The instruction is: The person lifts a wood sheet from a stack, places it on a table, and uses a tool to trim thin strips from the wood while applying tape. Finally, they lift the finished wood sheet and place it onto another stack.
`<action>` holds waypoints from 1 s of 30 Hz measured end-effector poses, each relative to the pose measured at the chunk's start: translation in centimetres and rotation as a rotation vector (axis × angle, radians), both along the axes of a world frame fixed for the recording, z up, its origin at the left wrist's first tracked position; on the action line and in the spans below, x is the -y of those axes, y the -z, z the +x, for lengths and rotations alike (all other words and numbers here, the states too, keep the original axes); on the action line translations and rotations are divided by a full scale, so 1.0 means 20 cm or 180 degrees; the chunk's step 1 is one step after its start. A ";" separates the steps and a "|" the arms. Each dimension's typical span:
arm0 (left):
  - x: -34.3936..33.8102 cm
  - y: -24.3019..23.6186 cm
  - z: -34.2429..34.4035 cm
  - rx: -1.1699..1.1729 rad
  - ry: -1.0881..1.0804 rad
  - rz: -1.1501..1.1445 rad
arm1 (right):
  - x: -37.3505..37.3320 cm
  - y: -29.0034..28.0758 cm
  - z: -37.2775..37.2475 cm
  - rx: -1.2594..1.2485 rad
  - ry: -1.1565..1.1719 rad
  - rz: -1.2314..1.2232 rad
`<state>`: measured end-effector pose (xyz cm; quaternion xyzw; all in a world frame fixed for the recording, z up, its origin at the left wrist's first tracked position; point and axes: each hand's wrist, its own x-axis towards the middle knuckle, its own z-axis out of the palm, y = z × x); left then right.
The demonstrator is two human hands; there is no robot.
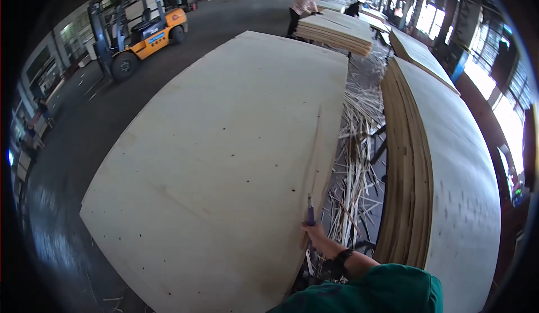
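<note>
My right hand (pixel 315 234) is closed around the purple handle of a utility knife (pixel 310 214). The blade end points away from me, over the right edge area of a large pale plywood sheet (pixel 196 144). A thin lighter strip of veneer (pixel 316 150) runs lengthwise along that edge, just ahead of the knife. Several small dark spots dot the sheet's surface. My wrist wears a dark band (pixel 340 261), and a green sleeve covers the upper arm. My left hand is out of view.
Right of the sheet, wood offcuts (pixel 353 184) litter the floor. Beyond them stands a thick plywood stack (pixel 466 184). Another stack (pixel 337 29) lies ahead, with a person (pixel 303 9) bending over it. An orange forklift (pixel 140 35) stands on the far-left floor.
</note>
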<state>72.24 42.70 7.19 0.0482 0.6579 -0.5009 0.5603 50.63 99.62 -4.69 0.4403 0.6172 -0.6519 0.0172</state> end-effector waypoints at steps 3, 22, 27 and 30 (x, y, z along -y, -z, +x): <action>0.03 0.27 -0.01 -0.0338 0.1503 -0.0855 | -0.18 0.00 -0.22 -0.0187 -0.0044 0.0005; 0.49 1.14 0.05 -0.4111 -0.1827 0.1935 | -0.17 0.20 -0.30 -0.0142 -0.0223 -0.0118; 0.44 1.10 0.18 -0.5321 -0.3631 0.2097 | -0.13 0.20 -0.31 -0.0130 -0.0497 -0.0380; 0.32 0.94 -0.11 -0.5090 -0.4155 0.2133 | -0.26 0.23 -0.26 -0.0045 -0.0415 -0.0308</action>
